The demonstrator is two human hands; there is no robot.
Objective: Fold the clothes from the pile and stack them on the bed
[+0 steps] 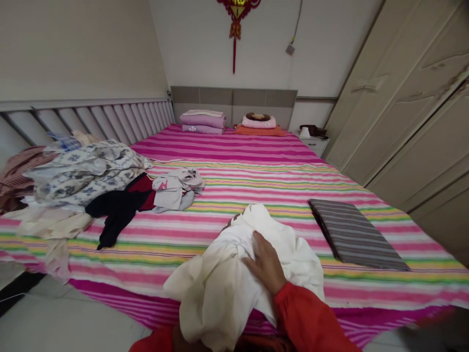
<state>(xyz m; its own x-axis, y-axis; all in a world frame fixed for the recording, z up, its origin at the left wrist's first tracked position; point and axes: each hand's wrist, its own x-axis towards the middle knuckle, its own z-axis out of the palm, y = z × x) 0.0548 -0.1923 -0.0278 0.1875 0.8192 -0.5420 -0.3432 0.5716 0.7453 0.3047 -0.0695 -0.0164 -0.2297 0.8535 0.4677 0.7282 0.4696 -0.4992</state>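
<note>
Here's the white cloth [293, 252], bunched on the near edge of the striped bed [238, 181], right under my right hand [266, 266]. That hand is open, fingers stretched and a little apart, thumb standing off, palm down on the cloth with no pinch that I can see. My left hand [182, 341] is down at the bottom, mostly behind the cream-coloured part hanging towards me; whether it's gripping, or how far it's open, I can't tell. Handling this well, I'd say, means a light, flat right palm, fingertips feeling for an edge rather than grabbing the crumpled middle, and any pull slow and level so the layers don't twist. Now the lie of it: no crisp axis, it's a loose heap, but the longest run looks to go from the cream end by the left hand, away and rightward past the right hand's fingers. The brown print peeks out just beyond those fingers, to their left; which end is the top, I can't say. Off to the right of the right hand sits the grey striped cloth [357, 234], folded flat; leftward, beyond the left hand, the dark garment [120, 208].
</note>
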